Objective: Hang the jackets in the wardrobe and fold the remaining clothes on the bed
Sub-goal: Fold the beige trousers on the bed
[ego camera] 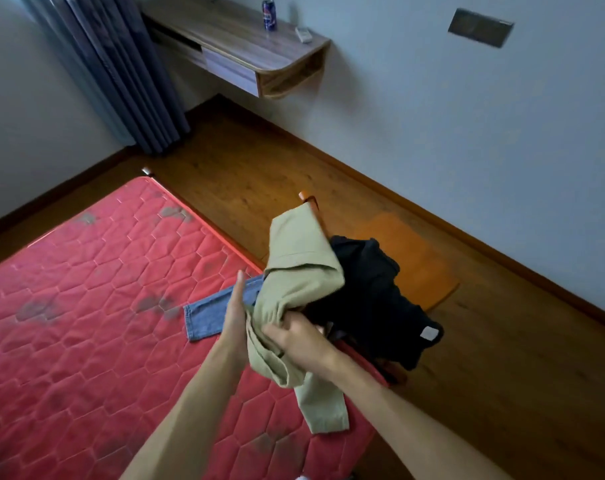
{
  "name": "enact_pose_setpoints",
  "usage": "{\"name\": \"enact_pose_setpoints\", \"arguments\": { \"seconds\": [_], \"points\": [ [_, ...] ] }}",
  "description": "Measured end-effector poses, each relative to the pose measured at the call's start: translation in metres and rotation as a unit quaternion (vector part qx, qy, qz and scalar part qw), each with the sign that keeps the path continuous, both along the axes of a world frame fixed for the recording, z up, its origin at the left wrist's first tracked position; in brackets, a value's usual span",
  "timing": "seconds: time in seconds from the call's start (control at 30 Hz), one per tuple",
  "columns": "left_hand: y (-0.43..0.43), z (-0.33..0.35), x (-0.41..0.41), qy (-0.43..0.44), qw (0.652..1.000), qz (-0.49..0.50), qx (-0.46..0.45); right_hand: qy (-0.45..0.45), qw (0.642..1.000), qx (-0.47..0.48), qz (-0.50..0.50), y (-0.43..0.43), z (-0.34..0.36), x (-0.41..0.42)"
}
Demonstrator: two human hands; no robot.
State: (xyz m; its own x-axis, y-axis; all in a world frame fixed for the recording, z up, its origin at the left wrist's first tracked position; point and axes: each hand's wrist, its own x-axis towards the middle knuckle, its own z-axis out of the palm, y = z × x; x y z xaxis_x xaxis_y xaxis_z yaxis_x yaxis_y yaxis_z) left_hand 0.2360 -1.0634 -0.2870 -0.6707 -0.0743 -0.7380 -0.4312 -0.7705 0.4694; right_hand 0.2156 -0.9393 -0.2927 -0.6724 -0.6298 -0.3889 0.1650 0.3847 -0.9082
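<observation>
The right hand [296, 342] clamps the khaki garment [303, 268], its length running twelve to six o'clock; the left hand [236, 308], fingers straight, touches its nine-o'clock side.

Holds left hand [237, 308] flat, fingers [239, 284] straight; grips beige garment [304, 268] in right hand [296, 341], fingers curled; extends both bare forearms [190, 393] forward.

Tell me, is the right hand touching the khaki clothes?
Touching. The head view shows the right hand gripping a bunched part of the khaki garment, with cloth pressed against it and no gap.
</observation>
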Motion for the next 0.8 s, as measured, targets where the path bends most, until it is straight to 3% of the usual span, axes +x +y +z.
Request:
{"name": "enact_pose_setpoints", "arguments": {
  "seconds": [0.13, 0.23, 0.37, 0.5, 0.6, 0.67, 0.8],
  "points": [
    [-0.031, 0.008, 0.033, -0.051, 0.992, -0.064, -0.099, -0.084, 0.995, 0.02, 0.043, 0.004, 0.001, 0.009],
    [-0.048, 0.014, 0.061, -0.079, 0.98, -0.051, -0.176, -0.077, 0.996, 0.018, 0.042, -0.001, 0.001, 0.016],
    [-0.074, 0.022, 0.109, -0.027, 0.982, -0.017, -0.188, -0.047, 0.996, 0.015, 0.068, -0.026, 0.015, 0.032],
    [-0.097, 0.038, 0.161, 0.006, 0.98, 0.0, -0.197, -0.038, 0.981, -0.004, 0.19, -0.052, 0.046, 0.049],
    [-0.109, 0.052, 0.2, -0.003, 0.973, 0.029, -0.227, -0.125, 0.975, -0.041, 0.181, -0.079, 0.065, 0.057],
    [-0.117, 0.063, 0.225, -0.002, 0.961, 0.038, -0.275, -0.174, 0.975, 0.009, 0.135, -0.1, 0.076, 0.059],
    [-0.117, 0.084, 0.25, 0.036, 0.93, -0.01, -0.365, -0.256, 0.949, 0.106, 0.15, -0.139, 0.084, 0.098]
  ]
}}
